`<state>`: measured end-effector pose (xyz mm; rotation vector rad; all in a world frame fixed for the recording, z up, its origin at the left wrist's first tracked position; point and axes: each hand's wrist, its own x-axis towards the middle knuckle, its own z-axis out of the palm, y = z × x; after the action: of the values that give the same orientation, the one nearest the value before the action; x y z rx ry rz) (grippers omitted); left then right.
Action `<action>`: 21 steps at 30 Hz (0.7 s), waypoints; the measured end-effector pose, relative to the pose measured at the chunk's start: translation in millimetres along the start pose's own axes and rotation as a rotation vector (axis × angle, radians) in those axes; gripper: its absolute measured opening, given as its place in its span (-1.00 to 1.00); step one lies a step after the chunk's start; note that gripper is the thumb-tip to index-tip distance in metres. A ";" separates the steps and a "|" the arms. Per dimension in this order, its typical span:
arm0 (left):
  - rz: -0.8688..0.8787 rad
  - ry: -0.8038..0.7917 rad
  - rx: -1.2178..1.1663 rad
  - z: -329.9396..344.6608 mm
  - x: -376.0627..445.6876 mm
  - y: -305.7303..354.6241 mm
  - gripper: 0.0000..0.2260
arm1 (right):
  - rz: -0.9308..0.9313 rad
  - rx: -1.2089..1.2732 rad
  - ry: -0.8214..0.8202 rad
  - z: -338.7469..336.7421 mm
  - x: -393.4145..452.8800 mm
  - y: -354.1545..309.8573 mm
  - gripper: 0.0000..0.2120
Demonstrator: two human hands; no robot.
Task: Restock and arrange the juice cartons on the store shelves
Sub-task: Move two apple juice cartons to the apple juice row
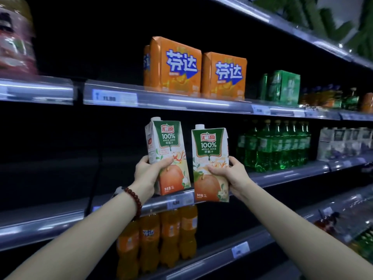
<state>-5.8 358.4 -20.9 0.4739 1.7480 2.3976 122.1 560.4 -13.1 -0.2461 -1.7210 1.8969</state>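
hands (pixel 148 172) grip two green-and-white apple juice cartons (pixel 210 164).

My left hand (pixel 148 174) held one carton (pixel 166 156) left of the second carton (pixel 210 164) in my right hand (pixel 232 174), before the middle shelf (pixel 282 174).

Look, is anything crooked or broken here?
Nothing looks broken or spilled. The left carton in the left hand tilts a little; the right carton in the right hand is straighter.
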 end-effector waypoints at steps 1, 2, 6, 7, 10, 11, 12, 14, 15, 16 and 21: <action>0.004 -0.003 0.013 7.6 2.1 -2.4 -0.57 | 0.001 -0.001 0.005 -8.7 4.5 0.0 -0.48; 0.008 -0.008 0.022 14.7 4.6 -4.2 -0.56 | -0.001 -0.002 0.010 -16.7 9.6 -0.2 -0.48; 0.034 -0.031 0.037 37.5 19.3 -11.0 -0.52 | -0.040 0.006 0.042 -41.8 34.2 -0.7 -0.50; 0.039 -0.042 0.035 42.6 23.5 -13.2 -0.53 | -0.050 0.012 0.047 -46.5 41.0 -0.1 -0.50; 0.046 -0.067 0.025 59.0 35.8 -20.8 -0.51 | -0.077 0.043 0.054 -58.3 63.2 2.4 -0.51; 0.046 -0.070 0.022 65.3 39.9 -23.9 -0.48 | -0.082 0.051 0.052 -61.9 70.7 3.4 -0.51; 0.044 -0.069 0.020 72.0 44.4 -27.2 -0.46 | -0.085 0.053 0.047 -65.6 78.0 4.5 -0.50; 0.042 -0.068 0.014 86.9 53.2 -33.7 -0.46 | -0.083 0.053 0.032 -73.7 93.3 8.2 -0.47; 0.045 -0.070 0.007 94.9 58.2 -36.2 -0.47 | -0.073 0.058 0.024 -77.9 101.7 10.0 -0.46; 0.052 -0.069 -0.003 102.5 63.2 -38.7 -0.48 | -0.061 0.060 0.013 -81.8 110.3 11.1 -0.45; 0.072 -0.047 -0.031 129.2 86.8 -50.5 -0.52 | -0.071 0.097 -0.011 -97.9 150.6 15.8 -0.29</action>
<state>-48.6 516.4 -18.0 0.5943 1.6997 2.4373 41.4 721.6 -9.1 -0.1359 -1.6179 1.9270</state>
